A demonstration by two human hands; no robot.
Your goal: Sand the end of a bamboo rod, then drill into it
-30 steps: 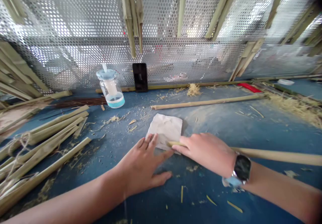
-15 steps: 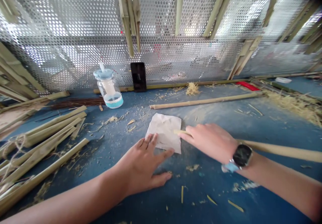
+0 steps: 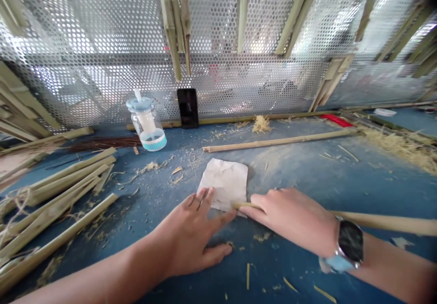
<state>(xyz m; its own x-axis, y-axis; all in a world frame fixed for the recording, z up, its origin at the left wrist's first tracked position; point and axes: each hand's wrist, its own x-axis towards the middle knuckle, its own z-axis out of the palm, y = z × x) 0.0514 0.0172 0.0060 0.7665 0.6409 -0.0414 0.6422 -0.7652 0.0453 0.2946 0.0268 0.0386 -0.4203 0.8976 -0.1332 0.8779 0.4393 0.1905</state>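
A creased, off-white square sheet [image 3: 225, 179], like paper or sandpaper, lies flat on the blue tabletop. My left hand [image 3: 196, 231] rests with fingers spread, its fingertips pressing on the sheet's lower left part. With closed fingers, my right hand [image 3: 290, 217] grips a bamboo stick [image 3: 389, 222]. Its thin tip touches the sheet's lower right edge, close to my left index finger; the middle of its length is hidden under the hand and wrist. A watch sits on my right wrist.
Bundled bamboo strips [image 3: 68, 190] lie at left. A clear bottle [image 3: 148, 124] and a phone [image 3: 187, 108] stand by the perforated metal panel [image 3: 215, 26]. Behind the sheet lies a bamboo rod [image 3: 280, 140]. Shavings [image 3: 261, 124] and a red object [image 3: 337, 120] are farther back.
My right hand has drawn the bamboo stick toward me, so its tip moved from the sheet's middle right to its lower edge. My left hand stays on the sheet.
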